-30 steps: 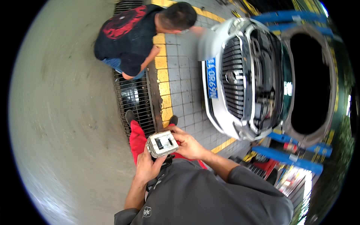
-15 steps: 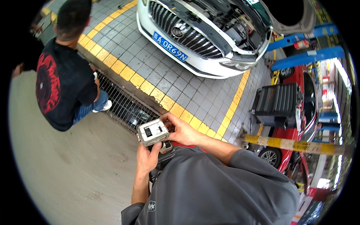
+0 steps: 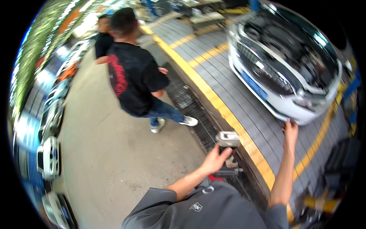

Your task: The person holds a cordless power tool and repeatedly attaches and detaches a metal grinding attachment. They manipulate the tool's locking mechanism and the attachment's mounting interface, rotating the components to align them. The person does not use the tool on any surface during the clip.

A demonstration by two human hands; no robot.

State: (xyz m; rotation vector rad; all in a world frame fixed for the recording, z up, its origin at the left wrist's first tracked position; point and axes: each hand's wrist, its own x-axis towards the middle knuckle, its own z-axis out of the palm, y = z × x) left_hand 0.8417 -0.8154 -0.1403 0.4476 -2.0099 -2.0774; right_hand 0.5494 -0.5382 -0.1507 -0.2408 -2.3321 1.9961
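Note:
My left hand (image 3: 214, 160) grips a small boxy case (image 3: 227, 139), whitish on top with a clear-looking rim, its thumb along the near side. The case is held out in front of my body, above the floor grate. Just below it, black-and-beige gear (image 3: 230, 168) shows close to my shirt; its kind is unclear. My right hand (image 3: 290, 131) is apart from the case, raised out to the right. Its fingers are curled in and slightly blurred, and whatever they may hold is hidden. In the picture it overlaps the lower edge of the white car's bumper.
A white car (image 3: 274, 68) stands with its hood up on grey tiles. A person in a black shirt (image 3: 133, 72) stands ahead left, another person (image 3: 103, 44) beyond. A drain grate (image 3: 206, 131) runs beside a yellow-marked edge (image 3: 225, 110). Parked cars (image 3: 49, 156) line the far left.
My right hand has let go of the case and swung out to the right; the left keeps hold of it. The view has turned left, and the black-shirted person now stands more upright, farther off.

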